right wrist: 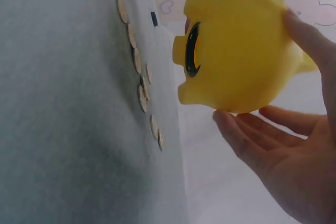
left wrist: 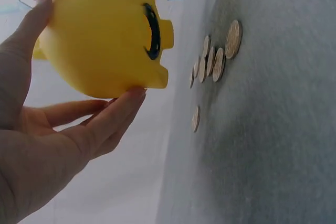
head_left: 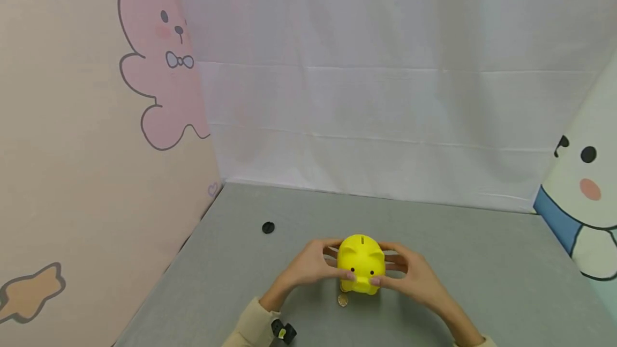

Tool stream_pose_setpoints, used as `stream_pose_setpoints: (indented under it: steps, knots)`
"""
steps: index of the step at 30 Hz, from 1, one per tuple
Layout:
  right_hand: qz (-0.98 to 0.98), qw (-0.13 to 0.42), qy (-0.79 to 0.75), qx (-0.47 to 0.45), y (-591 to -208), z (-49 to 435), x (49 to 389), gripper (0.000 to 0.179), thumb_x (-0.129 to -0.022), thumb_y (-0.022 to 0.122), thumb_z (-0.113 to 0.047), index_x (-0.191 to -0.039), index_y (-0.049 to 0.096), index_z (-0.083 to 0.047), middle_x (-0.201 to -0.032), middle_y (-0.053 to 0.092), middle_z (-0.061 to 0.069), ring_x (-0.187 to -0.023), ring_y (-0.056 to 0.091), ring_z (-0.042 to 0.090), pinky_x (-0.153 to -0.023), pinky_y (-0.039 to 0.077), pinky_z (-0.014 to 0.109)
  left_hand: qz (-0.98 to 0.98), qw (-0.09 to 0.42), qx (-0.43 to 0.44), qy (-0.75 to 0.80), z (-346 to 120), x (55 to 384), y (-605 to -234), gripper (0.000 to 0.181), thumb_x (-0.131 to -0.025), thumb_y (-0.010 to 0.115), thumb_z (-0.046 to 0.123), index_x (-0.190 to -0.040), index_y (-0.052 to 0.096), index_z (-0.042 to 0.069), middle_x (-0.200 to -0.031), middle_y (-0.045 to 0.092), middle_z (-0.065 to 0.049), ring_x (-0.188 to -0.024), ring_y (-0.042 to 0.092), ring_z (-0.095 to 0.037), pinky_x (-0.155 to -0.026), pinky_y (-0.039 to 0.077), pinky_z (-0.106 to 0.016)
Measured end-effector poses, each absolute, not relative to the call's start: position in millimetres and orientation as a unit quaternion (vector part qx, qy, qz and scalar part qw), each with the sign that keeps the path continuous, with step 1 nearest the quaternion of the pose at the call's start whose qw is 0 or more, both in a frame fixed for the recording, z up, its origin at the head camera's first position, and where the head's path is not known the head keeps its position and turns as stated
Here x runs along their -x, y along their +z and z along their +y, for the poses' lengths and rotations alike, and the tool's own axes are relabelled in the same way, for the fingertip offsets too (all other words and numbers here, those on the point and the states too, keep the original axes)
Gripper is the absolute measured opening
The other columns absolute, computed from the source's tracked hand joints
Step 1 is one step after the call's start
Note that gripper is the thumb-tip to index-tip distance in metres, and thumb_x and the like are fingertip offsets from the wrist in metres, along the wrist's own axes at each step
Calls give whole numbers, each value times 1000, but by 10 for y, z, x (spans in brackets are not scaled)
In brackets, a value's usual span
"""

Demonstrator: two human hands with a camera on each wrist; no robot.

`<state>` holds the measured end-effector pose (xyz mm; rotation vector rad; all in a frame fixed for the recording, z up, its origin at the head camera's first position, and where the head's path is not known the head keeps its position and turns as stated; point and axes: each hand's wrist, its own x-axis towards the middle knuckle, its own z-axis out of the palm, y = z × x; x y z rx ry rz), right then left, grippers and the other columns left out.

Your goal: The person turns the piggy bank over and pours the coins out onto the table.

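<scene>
A yellow piggy bank (head_left: 362,259) is gripped between both hands, upright, its snout toward the head camera and the slot on top. My left hand (head_left: 310,265) holds one side, with thumb near the snout and fingers behind. On the opposite side my right hand (head_left: 418,278) grips it likewise. Both wrist views show the piggy bank (left wrist: 102,32) raised off the table. Its underside has a round black-rimmed hole (right wrist: 192,50). Several gold-coloured coins (left wrist: 219,64) lie below it; in the head view most are hidden, with one coin (head_left: 343,300) plainly showing in front.
A black round plug (head_left: 268,227) lies on the grey tabletop (head_left: 231,261), behind and to the left of the hands. White cloth (head_left: 366,95) hangs at the back. Walls with cartoon animals stand at left and right. A black device (head_left: 284,331) is strapped to the left wrist.
</scene>
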<state>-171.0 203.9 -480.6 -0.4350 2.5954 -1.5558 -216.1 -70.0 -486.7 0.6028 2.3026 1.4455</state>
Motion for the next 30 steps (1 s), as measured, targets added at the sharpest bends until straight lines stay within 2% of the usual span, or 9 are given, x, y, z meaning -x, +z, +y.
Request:
stream_pose_setpoints:
  steps: [2, 4, 7, 9, 14, 19, 22, 25, 30]
  knots:
    - [842, 15, -504, 191, -4857, 2060, 1718, 80, -81, 93, -33, -147, 56, -7, -144, 62, 18, -120, 71, 28, -95, 64, 31, 807, 181, -231, 512, -713, 2150, -4853, 85, -79, 94, 36, -152, 55, 16, -149, 62, -3, -118, 65, -14, -99, 62, -32]
    - [839, -14, -496, 225, -4891, 2063, 1723, 85, -77, 95, -33, -148, 56, -9, -143, 62, 13, -122, 69, 18, -96, 63, 30, 806, 180, -240, 510, -713, 2135, -4842, 91, -76, 96, 34, -154, 52, 17, -152, 58, -3, -128, 62, -17, -105, 60, -36]
    - [837, -43, -488, 243, -4911, 2054, 1729, 89, -72, 97, -32, -149, 56, -12, -142, 61, 8, -124, 62, 3, -98, 63, 36, 801, 172, -249, 517, -706, 2121, -4838, 96, -75, 98, 33, -156, 48, 20, -155, 55, -1, -139, 57, -21, -112, 55, -34]
    - [841, -56, -480, 243, -4904, 2047, 1731, 91, -71, 98, -33, -150, 56, -14, -143, 60, 6, -125, 58, -1, -98, 63, 40, 797, 164, -253, 523, -702, 2119, -4836, 99, -74, 98, 31, -157, 46, 21, -157, 53, 0, -144, 54, -22, -114, 53, -32]
    - [847, -96, -459, 251, -4876, 2032, 1727, 94, -68, 99, -33, -150, 57, -16, -142, 60, 3, -126, 56, -3, -97, 63, 38, 798, 135, -266, 524, -700, 2109, -4827, 100, -73, 99, 27, -158, 46, 20, -156, 54, -1, -144, 54, -23, -114, 52, -29]
    - [829, -204, -417, 312, -4889, 2005, 1694, 103, -58, 104, -16, -149, 57, -4, -141, 60, 13, -124, 59, 4, -98, 57, 16, 799, 75, -303, 514, -706, 2067, -4826, 104, -71, 100, 24, -159, 43, 22, -160, 51, 1, -148, 51, -23, -116, 50, -30]
    - [815, -246, -407, 331, -4911, 1986, 1674, 108, -53, 104, -8, -148, 56, 0, -143, 58, 18, -129, 58, 5, -102, 52, 10, 798, 39, -324, 507, -707, 2047, -4842, 109, -69, 100, 23, -160, 40, 24, -162, 48, 2, -150, 49, -23, -117, 49, -30]
    - [812, -251, -414, 327, -4936, 1973, 1673, 110, -51, 105, -7, -149, 55, -1, -144, 58, 16, -133, 54, -1, -103, 50, 8, 800, 28, -326, 503, -700, 2046, -4859, 109, -69, 100, 22, -160, 40, 26, -162, 49, 3, -149, 49, -22, -116, 49, -29]
    - [810, -256, -417, 324, -4979, 1977, 1709, 111, -49, 105, -6, -148, 55, 1, -141, 59, 19, -131, 55, 2, -102, 49, 6, 804, 33, -320, 500, -693, 2072, -4869, 109, -69, 100, 22, -160, 41, 26, -161, 49, 3, -148, 50, -21, -116, 49, -30]
